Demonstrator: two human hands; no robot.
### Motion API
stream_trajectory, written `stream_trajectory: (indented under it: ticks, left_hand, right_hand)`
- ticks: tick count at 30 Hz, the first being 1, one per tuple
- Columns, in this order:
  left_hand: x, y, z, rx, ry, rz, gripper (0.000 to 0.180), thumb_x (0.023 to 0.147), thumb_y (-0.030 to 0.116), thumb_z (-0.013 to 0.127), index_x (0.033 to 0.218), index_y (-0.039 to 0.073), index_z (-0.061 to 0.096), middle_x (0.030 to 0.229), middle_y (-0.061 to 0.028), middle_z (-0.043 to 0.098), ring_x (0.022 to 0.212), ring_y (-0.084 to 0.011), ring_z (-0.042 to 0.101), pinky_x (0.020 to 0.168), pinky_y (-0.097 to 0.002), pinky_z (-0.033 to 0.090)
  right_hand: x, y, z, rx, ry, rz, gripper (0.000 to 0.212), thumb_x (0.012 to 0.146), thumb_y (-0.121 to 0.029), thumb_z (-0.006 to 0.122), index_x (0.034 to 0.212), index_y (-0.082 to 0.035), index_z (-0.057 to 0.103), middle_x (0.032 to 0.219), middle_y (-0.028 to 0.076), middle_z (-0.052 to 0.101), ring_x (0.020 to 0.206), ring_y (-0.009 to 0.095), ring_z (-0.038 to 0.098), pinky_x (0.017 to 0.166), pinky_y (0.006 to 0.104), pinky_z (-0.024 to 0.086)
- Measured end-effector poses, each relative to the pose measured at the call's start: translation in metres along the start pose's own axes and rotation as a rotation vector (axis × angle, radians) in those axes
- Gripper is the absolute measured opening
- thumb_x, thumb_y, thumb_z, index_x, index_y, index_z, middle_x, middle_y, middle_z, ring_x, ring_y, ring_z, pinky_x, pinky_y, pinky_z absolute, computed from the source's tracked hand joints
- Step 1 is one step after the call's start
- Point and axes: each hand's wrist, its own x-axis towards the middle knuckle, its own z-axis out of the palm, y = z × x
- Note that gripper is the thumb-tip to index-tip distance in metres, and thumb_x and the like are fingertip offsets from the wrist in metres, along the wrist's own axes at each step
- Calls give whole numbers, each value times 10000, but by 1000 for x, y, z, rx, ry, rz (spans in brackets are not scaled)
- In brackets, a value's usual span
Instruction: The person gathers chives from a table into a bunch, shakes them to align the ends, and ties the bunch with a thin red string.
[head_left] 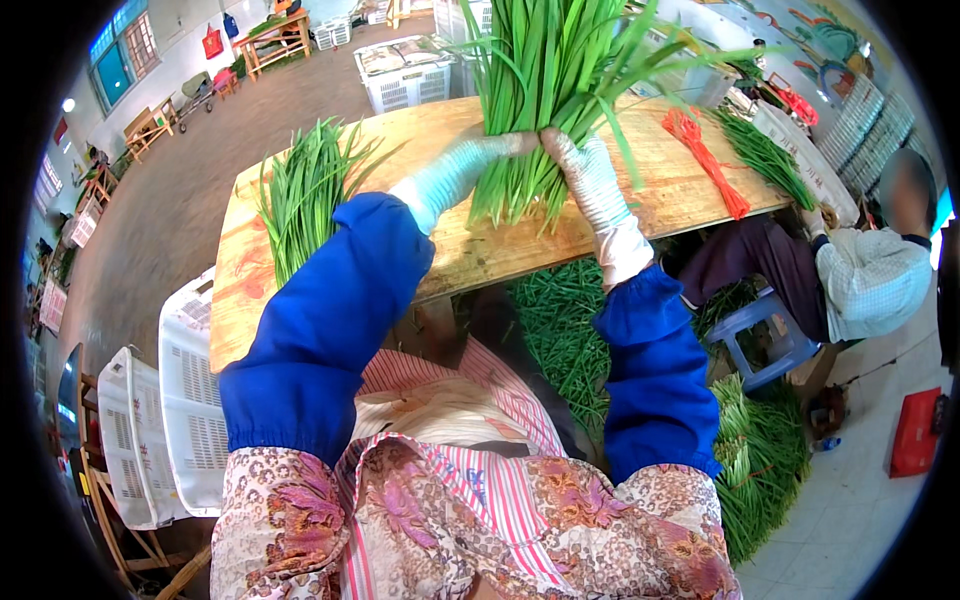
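A thick bunch of green garlic chives (535, 75) stands roughly upright over the wooden table (245, 310), cut ends down by the tabletop and leaves fanning up and to the right. My left hand (465, 170), in a white knit glove, is closed around its left side. On the right side, my right hand (595, 190), gloved alike, grips it with the thumb across the front. Both thumbs meet near the middle of the stems. Another pile of chives (310, 195) lies on the table left of my left forearm. Orange-red ties (700, 160) lie to the right of my right hand.
More chives (765, 155) lie at the table's right end, beside a seated person (875, 275) and a blue stool (765, 340). Heaped greens (565, 340) sit below the table edge. White plastic crates (190, 390) stand at left, another crate (405, 85) behind the table.
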Motion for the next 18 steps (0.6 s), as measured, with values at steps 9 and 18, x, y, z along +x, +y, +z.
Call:
stream_trajectory:
  ticks: [9,18]
  left_hand:
    - [-20,31,41,-305,1,32,701,751,460,724,1253,40,473,1082,-90,602,939,-171,612,820,-307,517]
    - [-51,62,25,-182,0,43,460,795,265,684,1162,25,546,974,-58,642,785,-152,645,724,-307,542]
  right_hand:
    - [5,-71,32,14,111,130,368,898,-314,580,1084,3,586,900,49,619,763,107,560,694,256,460]
    - [17,-80,53,-595,42,-144,503,883,-445,533,1079,15,581,991,188,621,918,275,594,813,334,446]
